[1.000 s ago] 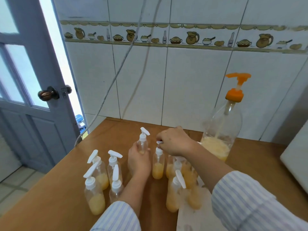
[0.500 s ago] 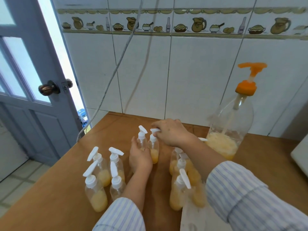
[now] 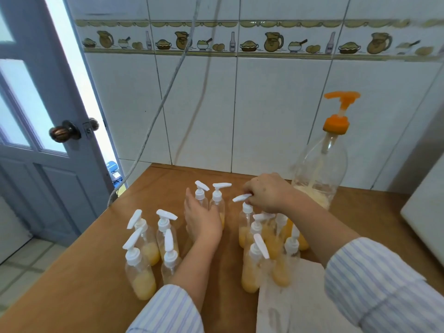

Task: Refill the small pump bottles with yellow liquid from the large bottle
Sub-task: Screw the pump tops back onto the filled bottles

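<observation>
A person's left hand point(image 3: 203, 221) covers the lower halves of two small pump bottles point(image 3: 217, 200), while the right hand point(image 3: 265, 192) masks the pump collar it touches. The striped sleeves run out of the picture's lower edge; the right-hand cluster of bottles point(image 3: 269, 239) overlaps, defying a count.

Only 1 view is given, from a wide-angle camera worn on the person's head, looking forward and down across the wooden tabletop point(image 3: 79, 280) toward the tiled wall point(image 3: 276, 111) at the far side. It sits close, with both sleeves entering from the near edge. A blue door point(image 3: 36, 145) fills the left, straight lines bowing near the frame's edges.
</observation>
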